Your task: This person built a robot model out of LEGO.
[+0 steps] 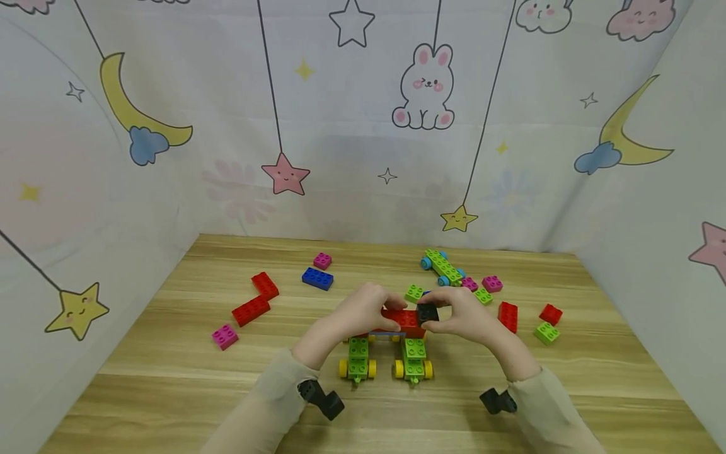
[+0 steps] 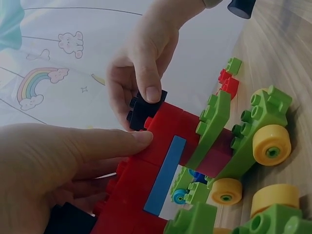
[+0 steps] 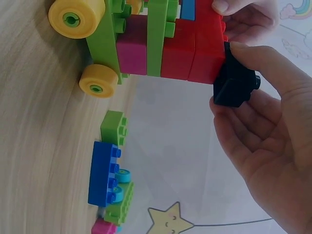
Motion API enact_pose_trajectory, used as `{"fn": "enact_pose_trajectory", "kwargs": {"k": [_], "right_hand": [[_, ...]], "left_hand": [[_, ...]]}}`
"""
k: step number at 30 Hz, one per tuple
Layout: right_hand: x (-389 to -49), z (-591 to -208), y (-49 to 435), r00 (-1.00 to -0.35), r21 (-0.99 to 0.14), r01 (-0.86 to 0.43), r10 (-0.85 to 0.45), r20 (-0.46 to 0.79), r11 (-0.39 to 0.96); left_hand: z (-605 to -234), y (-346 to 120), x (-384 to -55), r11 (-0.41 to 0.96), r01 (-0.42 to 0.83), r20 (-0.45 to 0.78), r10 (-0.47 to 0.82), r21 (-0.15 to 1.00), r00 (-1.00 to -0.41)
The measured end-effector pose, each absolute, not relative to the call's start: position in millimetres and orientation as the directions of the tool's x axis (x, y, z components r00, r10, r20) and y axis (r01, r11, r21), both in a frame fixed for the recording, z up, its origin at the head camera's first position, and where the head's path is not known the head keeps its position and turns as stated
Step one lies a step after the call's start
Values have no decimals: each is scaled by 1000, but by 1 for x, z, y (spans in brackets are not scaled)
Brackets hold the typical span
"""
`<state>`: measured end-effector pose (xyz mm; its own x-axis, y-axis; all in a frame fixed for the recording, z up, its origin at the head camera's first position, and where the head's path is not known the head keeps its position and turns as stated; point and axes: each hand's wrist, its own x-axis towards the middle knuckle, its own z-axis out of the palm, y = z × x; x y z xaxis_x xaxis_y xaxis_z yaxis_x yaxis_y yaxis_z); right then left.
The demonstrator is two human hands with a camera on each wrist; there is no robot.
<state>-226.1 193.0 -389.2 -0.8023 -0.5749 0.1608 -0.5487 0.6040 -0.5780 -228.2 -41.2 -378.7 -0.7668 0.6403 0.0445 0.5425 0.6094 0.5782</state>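
A toy vehicle built of bricks stands mid-table, with red bricks (image 1: 406,321) on top and two green wheeled bases (image 1: 414,359) with yellow wheels below. My left hand (image 1: 363,310) grips the red bricks, thumb on the near side and fingers behind. At the right end of the red top, my right hand (image 1: 462,315) pinches a black brick (image 3: 234,80) between thumb and fingers. The black brick sits tilted against the red one; whether it is fully seated I cannot tell. A blue piece (image 2: 165,175) lies along the red side. Another dark block (image 2: 70,219) shows below my left hand.
Red bricks (image 1: 251,311), a pink brick (image 1: 225,337) and a blue brick (image 1: 317,278) lie to the left. A green wheeled base (image 1: 443,267) with blue wheels stands at the back. Several red, green and pink bricks lie right. A printed cloth (image 1: 363,189) hangs behind the table.
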Motion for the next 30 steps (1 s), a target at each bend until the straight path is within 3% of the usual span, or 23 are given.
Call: {"fn": "enact_pose_trajectory", "kwargs": {"k": [14, 21, 30], "right_hand": [[-225, -388, 193, -789, -568, -567, -592, 167, 596], [-226, -389, 193, -779, -566, -583, -599, 185, 582], [-225, -389, 195, -759, -554, -629, -585, 284, 546]], "left_hand": [[-374, -40, -223, 659, 624, 50, 670, 421, -741], [-377, -46, -224, 620, 634, 93, 677, 462, -730], [-381, -62, -222, 606, 601, 130, 639, 521, -758]]}}
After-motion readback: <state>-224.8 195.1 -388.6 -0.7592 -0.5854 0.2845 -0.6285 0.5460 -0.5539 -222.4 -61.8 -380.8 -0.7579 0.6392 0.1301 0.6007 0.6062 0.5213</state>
